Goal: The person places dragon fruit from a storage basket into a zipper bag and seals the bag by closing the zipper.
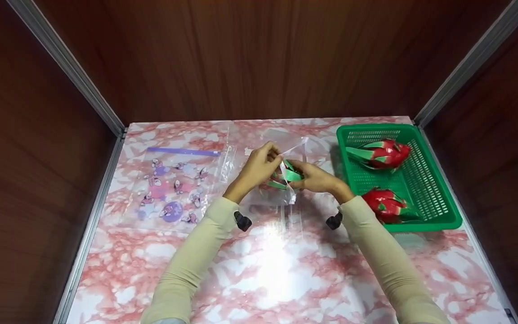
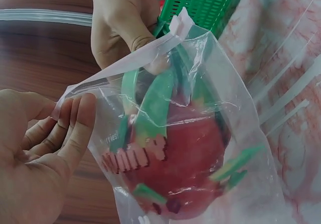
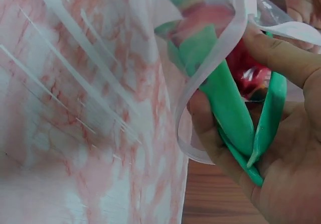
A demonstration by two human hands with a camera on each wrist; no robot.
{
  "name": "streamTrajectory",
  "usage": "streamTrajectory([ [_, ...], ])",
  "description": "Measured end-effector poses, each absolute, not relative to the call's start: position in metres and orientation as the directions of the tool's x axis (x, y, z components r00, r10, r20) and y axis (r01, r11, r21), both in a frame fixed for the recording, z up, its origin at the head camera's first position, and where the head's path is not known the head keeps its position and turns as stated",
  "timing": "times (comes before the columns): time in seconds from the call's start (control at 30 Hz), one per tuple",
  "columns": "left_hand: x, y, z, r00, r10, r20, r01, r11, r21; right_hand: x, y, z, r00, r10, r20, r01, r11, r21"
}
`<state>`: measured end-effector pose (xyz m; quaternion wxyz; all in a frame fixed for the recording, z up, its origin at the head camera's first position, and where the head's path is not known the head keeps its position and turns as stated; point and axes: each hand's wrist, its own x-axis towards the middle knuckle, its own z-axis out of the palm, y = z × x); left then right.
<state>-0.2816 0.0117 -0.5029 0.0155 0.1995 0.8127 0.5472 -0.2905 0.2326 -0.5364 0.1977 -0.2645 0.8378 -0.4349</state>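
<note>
- Fruit (image 2: 180, 158): red body, green leaves; body inside a clear bag (image 2: 238, 126), leaf tips out through the mouth. Position: over the middle of the table, between the hands.
- Left hand (image 1: 259, 165): fingertips and thumb pinch the edge of the bag's mouth, drawing it taut.
- Right hand (image 1: 317, 177): grips the fruit at its leaf end, thumb on one side, fingers on the other; leaf tips lie against the palm.
- Bag: reddish print on its side; small pale slider (image 2: 181, 23) at one end of the mouth.
- Table (image 1: 241, 279): marbled red and white, glossy; strong white glare on the person's side of the hands, pale streaks in both wrist views.
- Left part of table: printed bag (image 1: 160, 189) lying flat, purple strip along its far edge, pink and purple figures.
- Right part of table: green basket (image 1: 376, 127), perforated walls. Far fruit (image 1: 387, 153) and near fruit (image 1: 382, 204) lie inside; right sleeve (image 1: 389, 261) partly overlaps the near one.
- Room: back wall (image 1: 241, 58), left wall (image 1: 25, 135) and right wall (image 1: 502, 135) in dark brown wood grain; grey metal strips (image 1: 65, 63) run up the back corners and along the table's sides.
</note>
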Motion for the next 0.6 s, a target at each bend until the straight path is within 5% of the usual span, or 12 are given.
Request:
streamTrajectory([
  [0.6,-0.279,0.017,-0.497,-0.927,0.321,0.197,0.294,0.291,0.911,-0.298,0.215,-0.548,-0.763,-0.644,-0.056,-0.259,0.384,-0.886],
])
